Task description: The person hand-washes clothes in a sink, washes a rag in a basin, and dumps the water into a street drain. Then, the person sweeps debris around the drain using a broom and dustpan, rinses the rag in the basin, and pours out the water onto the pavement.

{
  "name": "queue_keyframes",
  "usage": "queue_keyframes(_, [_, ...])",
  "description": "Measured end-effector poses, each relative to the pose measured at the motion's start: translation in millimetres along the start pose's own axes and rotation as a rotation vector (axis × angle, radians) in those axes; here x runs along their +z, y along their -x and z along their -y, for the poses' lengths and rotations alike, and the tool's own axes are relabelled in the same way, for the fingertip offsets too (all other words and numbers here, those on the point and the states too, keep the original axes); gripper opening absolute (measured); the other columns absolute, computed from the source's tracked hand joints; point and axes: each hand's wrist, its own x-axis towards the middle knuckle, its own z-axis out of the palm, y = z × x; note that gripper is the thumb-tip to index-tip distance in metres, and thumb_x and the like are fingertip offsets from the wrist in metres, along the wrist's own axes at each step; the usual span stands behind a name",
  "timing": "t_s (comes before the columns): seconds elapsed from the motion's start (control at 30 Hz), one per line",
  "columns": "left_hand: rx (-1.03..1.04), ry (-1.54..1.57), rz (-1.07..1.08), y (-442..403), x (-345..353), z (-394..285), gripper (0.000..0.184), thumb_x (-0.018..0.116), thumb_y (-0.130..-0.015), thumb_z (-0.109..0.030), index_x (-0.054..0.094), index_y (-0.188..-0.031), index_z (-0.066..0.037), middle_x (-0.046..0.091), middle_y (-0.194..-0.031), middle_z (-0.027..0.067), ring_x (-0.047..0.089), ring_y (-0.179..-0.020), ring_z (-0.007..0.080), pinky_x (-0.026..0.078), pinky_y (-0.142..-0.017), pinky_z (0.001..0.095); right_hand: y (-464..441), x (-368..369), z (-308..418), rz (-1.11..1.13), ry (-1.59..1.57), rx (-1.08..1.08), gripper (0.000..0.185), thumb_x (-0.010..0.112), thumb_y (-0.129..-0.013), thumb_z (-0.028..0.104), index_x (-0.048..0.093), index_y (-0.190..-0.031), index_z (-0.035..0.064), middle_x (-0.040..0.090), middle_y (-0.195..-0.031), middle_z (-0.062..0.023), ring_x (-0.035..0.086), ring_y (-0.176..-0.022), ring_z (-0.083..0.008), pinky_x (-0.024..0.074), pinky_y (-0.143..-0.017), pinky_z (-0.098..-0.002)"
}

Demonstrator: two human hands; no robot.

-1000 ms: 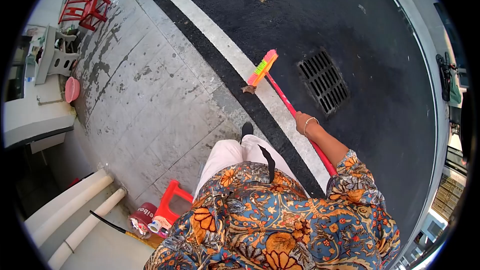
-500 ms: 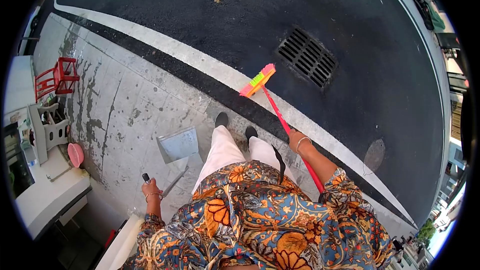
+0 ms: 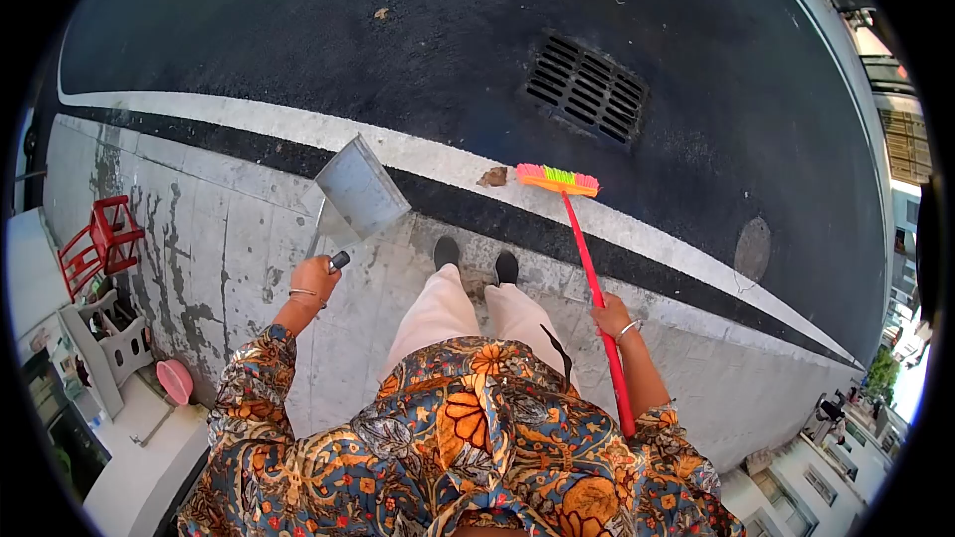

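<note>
My left hand [image 3: 316, 280] is closed around the dark-ended handle of a metal dustpan [image 3: 360, 189]. Its grey pan is out in front, over the kerb and the dark strip beside the white line. My right hand [image 3: 612, 316] grips the red handle of a broom [image 3: 587, 264]. The broom's orange head with pink and yellow-green bristles [image 3: 557, 179] is at the white line. Just left of the bristles lies a brown dry leaf [image 3: 492, 177]. Whether the pan touches the ground, I cannot tell.
A drain grate [image 3: 587, 88] is set in the dark road ahead. The white painted line [image 3: 438, 154] runs beside the grey pavement [image 3: 249, 174]. To the left stand a red chair [image 3: 104, 234] and a pink basin [image 3: 174, 381]. A small leaf [image 3: 381, 13] lies farther out.
The dustpan has swung forward and turned, from low over the pavement to near the white line. The broom head has shifted right, and the brown leaf now shows beside it.
</note>
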Motion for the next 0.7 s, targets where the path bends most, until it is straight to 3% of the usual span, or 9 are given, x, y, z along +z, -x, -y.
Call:
queue_keyframes(0.17, [0.221,-0.088,0.049,-77.7,-19.0,-40.8,0.018,0.061,-0.070,-0.025,0.063,-0.072,-0.008,0.062,-0.071,0.0145,0.061,-0.068,0.0331,0.049,-0.062,0.0432,-6.6,23.1,-10.0,0.005,-0.091,0.040,0.011,0.051,-0.072,0.009,0.054,-0.076,-0.0001,0.053,-0.055,-0.0083,0.054,-0.041,-0.0187,0.0452,-0.038,-0.0333])
queue_keyframes(0.3, [0.353,-0.223,0.163,-144.1,-7.1,-74.4,0.024,0.061,-0.073,-0.030,0.065,-0.079,-0.007,0.064,-0.080,0.0140,0.062,-0.077,0.0313,0.050,-0.069,0.0408,-0.8,39.2,2.4,-0.002,-0.157,0.108,0.013,0.052,-0.072,0.007,0.053,-0.082,-0.0008,0.054,-0.060,-0.0095,0.054,-0.044,-0.0186,0.0456,-0.037,-0.0318])
queue_keyframes(0.43, [0.488,-0.252,0.129,-207.8,23.4,-105.1,0.021,0.061,-0.073,-0.028,0.065,-0.078,-0.008,0.064,-0.077,0.0127,0.062,-0.075,0.0301,0.050,-0.069,0.0396,-8.9,66.0,8.5,0.047,-0.230,0.140,0.023,0.053,-0.072,0.005,0.051,-0.094,-0.0014,0.052,-0.062,-0.0091,0.053,-0.046,-0.0176,0.0458,-0.036,-0.0307])
queue_keyframes(0.5, [0.527,-0.259,0.156,-228.0,36.6,-125.0,0.022,0.061,-0.073,-0.029,0.065,-0.080,-0.009,0.064,-0.079,0.0125,0.062,-0.077,0.0295,0.050,-0.070,0.0387,-11.6,77.2,16.7,0.058,-0.243,0.163,0.022,0.053,-0.073,0.004,0.051,-0.094,0.0006,0.050,-0.059,-0.0058,0.049,-0.043,-0.0145,0.0438,-0.035,-0.0289])
queue_keyframes(0.7, [0.434,-0.280,0.204,-250.8,56.3,-168.8,0.026,0.060,-0.076,-0.030,0.065,-0.089,-0.008,0.064,-0.090,0.0133,0.062,-0.086,0.0283,0.050,-0.074,0.0375,-0.2,86.1,58.2,0.144,-0.230,0.147,0.025,0.053,-0.074,0.005,0.048,-0.097,-0.0025,0.050,-0.062,-0.0078,0.050,-0.047,-0.0150,0.0472,-0.036,-0.0307])
